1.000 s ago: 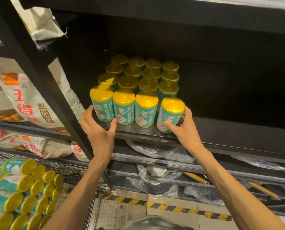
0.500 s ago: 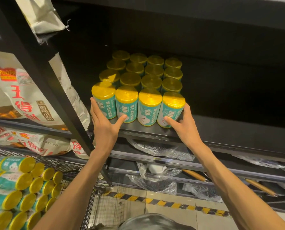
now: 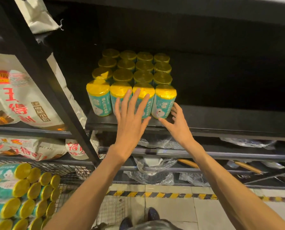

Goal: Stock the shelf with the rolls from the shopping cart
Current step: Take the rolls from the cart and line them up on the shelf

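Note:
Several teal rolls with yellow tops [image 3: 130, 70] stand upright in tight rows on the dark shelf [image 3: 221, 118]. My left hand [image 3: 131, 117] is flat, fingers straight, over the fronts of the two middle rolls of the front row. My right hand [image 3: 176, 122] is spread beside the rightmost front roll [image 3: 164, 101], fingertips at its lower right side, gripping nothing. More of the same rolls [image 3: 14, 193] lie on their sides in the wire shopping cart [image 3: 68, 171] at lower left.
A black slanted shelf post [image 3: 44, 72] runs left of the rolls. White printed sacks [image 3: 19, 100] fill the left shelves. Lower shelves hold plastic-wrapped goods [image 3: 155, 176] and wooden handles [image 3: 248, 166]. A yellow-black striped line [image 3: 155, 194] crosses the floor. The shelf right of the rolls is dark.
My left hand moved right from the leftmost roll to the middle front rolls. My right hand let go of the rightmost roll, which now stands flush in the front row.

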